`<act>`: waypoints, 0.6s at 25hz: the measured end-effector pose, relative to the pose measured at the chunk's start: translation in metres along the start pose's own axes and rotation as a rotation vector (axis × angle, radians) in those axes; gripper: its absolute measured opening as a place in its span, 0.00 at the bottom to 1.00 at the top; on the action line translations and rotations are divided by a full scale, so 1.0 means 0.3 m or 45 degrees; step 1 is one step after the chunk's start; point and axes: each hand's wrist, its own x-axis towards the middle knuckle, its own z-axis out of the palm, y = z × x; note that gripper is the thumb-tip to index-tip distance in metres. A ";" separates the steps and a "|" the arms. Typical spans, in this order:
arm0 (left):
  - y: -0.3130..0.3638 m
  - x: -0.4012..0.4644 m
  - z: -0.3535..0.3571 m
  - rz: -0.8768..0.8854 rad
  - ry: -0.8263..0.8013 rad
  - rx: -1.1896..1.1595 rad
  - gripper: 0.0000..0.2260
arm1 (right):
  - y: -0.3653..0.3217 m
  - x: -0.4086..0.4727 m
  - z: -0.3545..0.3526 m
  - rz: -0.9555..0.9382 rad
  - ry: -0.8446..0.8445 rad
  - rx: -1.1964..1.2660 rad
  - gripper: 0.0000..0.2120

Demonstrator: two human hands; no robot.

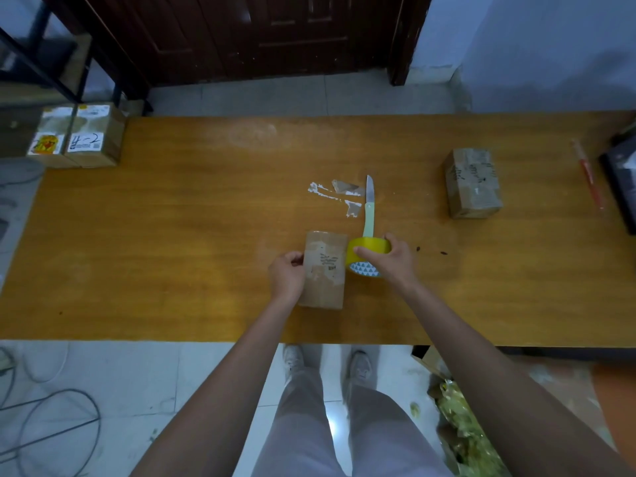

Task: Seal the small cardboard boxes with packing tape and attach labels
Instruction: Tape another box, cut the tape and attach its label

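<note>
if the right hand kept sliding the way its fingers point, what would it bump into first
Its fingers point left, so the right hand, gripping the tape roll, would probably meet the cardboard box first; the roll already looks against it.

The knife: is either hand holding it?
No. The knife lies on the table while the right hand grips the tape roll.

Brown box (323,270) lies flat near the tabletop's front edge; yellow tape roll (366,251) touches its right side.
</note>
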 end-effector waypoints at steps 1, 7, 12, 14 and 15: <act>-0.004 -0.004 -0.006 -0.005 -0.038 -0.017 0.13 | -0.001 0.001 -0.001 0.001 -0.011 0.017 0.31; -0.019 0.014 -0.023 -0.057 -0.213 -0.018 0.15 | 0.000 -0.007 -0.007 0.007 -0.013 0.040 0.37; -0.013 -0.024 0.009 0.050 -0.175 0.099 0.21 | 0.006 -0.010 -0.011 0.006 -0.015 0.008 0.37; -0.005 -0.036 0.032 0.164 -0.110 0.353 0.28 | 0.019 -0.017 -0.015 0.007 -0.020 -0.002 0.36; 0.003 -0.045 0.041 0.197 -0.092 0.465 0.33 | 0.025 -0.019 -0.019 0.014 -0.032 -0.009 0.37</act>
